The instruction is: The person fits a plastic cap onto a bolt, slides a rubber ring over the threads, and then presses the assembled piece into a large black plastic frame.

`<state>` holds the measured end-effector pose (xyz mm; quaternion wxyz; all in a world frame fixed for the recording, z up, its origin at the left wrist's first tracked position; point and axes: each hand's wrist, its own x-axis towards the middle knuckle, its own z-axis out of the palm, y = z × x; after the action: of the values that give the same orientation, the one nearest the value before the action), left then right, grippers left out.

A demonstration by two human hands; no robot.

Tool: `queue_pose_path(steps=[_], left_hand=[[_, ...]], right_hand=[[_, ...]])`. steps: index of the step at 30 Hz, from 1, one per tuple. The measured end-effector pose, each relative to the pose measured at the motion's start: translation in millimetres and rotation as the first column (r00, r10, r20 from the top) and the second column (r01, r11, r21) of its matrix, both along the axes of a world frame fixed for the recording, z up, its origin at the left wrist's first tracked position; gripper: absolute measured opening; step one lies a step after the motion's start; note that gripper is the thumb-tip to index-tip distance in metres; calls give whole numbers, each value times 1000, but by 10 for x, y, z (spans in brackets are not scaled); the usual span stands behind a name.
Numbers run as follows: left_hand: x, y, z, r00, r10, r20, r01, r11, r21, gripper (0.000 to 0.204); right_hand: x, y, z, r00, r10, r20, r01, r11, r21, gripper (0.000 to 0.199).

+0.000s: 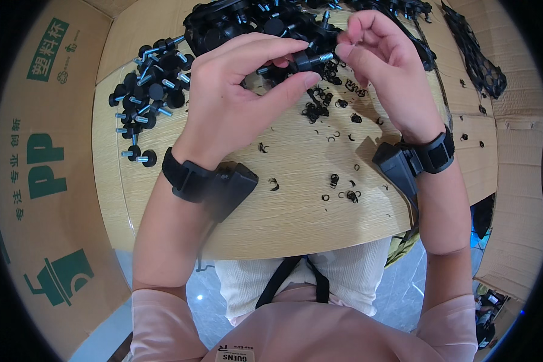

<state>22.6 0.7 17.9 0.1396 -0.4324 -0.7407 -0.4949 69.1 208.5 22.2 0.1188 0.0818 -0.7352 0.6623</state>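
Note:
My left hand (pixel 238 90) pinches a black screw-in foot (pixel 303 60) between thumb and fingers. Its silver threaded stud points to the right. Just beyond the stud's tip is my right hand (pixel 385 65), fingers curled and thumb tip close to the forefinger; whatever it may hold is too small to make out. Under and behind both hands lies a heap of black feet and dark bagging (pixel 229 33). Thin black rings and curled scraps (pixel 315 111) are scattered below the hands.
A pile of black feet with silver studs (pixel 154 90) sits at the table's left. Tall cardboard (pixel 36 235) stands along the left side, with more cardboard (pixel 519 211) at the right. Black netting (pixel 479 66) lies at the far right. Each wrist wears a strapped black device (pixel 232 187).

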Motion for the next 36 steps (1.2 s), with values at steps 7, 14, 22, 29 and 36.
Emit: queue_pose_path(steps=[7, 14, 22, 29, 36], left_hand=[[-4, -24, -5, 999, -23, 28, 24, 1000, -9, 30], [5, -18, -8, 996, -59, 61, 60, 998, -12, 29], [-21, -27, -13, 998, -66, -8, 66, 996, -63, 31], [1, 7, 34, 966, -154, -206, 125, 981, -148, 36], [-13, -15, 40, 982, -103, -160, 88, 992, -96, 35]], right_hand=[[80, 22, 60, 965, 258, 38, -259, 966, 28, 28], [116, -21, 59, 979, 195, 52, -199, 975, 94, 20], [132, -44, 89, 991, 134, 25, -136, 968, 211, 13], [98, -4, 162, 928, 143, 344, -177, 982, 69, 10], [74, 73, 156, 888, 289, 359, -249, 956, -154, 14]])
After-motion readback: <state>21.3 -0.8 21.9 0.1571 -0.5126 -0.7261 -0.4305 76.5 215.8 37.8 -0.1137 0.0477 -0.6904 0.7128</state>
